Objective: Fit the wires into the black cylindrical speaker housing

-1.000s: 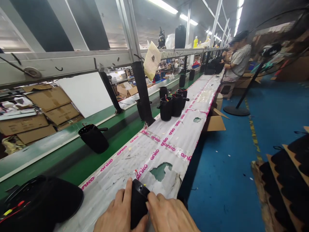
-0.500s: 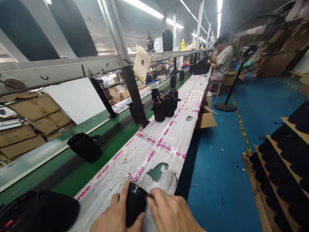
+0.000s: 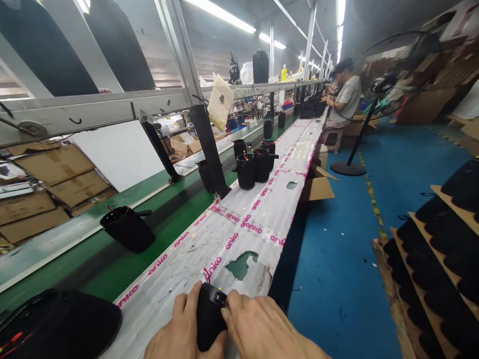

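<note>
A black fabric-covered cylindrical housing is between my hands over the near part of the white covered bench. Red wires with a small connector stick out of its top, and a dark fitting shows on its rim. My left hand wraps around its left side, with the thumb across the front. At the right edge of the rim, my right hand pinches with thumb and fingertips. What those fingertips grip is mostly hidden, but it is at the housing's edge.
Black housings with wires stand grouped farther along the bench. Another housing tilts on the green conveyor; a large black one lies near left. A co-worker sits beyond, near a fan. Stacked black pieces stand at right.
The housing has turned slightly in my hands, so a fitting on its rim now shows. My right hand has shifted a little left and upward against the rim.
</note>
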Available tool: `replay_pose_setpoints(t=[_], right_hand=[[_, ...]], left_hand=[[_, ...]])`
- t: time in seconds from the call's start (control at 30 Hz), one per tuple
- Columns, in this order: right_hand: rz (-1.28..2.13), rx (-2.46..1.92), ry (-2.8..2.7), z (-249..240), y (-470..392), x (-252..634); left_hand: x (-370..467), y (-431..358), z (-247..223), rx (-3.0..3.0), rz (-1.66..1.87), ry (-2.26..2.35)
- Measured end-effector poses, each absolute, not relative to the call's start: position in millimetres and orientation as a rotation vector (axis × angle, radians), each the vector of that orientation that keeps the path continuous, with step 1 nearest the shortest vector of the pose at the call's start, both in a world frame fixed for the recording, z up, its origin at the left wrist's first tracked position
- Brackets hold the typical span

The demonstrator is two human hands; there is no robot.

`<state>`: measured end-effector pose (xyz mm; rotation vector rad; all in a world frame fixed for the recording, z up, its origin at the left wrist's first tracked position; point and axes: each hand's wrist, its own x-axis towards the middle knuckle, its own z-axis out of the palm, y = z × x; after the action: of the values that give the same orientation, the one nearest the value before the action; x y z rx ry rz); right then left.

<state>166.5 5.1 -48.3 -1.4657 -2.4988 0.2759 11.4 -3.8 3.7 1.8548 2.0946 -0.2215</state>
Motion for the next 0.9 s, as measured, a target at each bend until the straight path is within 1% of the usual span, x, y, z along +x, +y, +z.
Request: replay_pose_setpoints(t=[0.13,0.27,0.4,0.63,0.7,0.9], right_hand=[[0.218,-1.457,-2.519,-53,5,169],[0.246,-1.416,-2.564,-48,5,172],[0.209,-1.421,-2.6,-47,5,173],[0.095,-1.291,-2.547,-65,5,176],[0.13,-1.322,-2.548,-63,5,175],[0.379,-1.495,-2.611,-42,4,171]], left_hand=[[18,-4,11,1.815,-0.283,2.091],[19,-4,14,1.827,-0.292,2.062],[16,-3,7,1.859,-0.282,2.035],[13,-5,0,1.881,-0.227,2.036],[13,-5,0,1.879,-0.24,2.04],[16,-5,-8,1.889,-0.275,2.095]])
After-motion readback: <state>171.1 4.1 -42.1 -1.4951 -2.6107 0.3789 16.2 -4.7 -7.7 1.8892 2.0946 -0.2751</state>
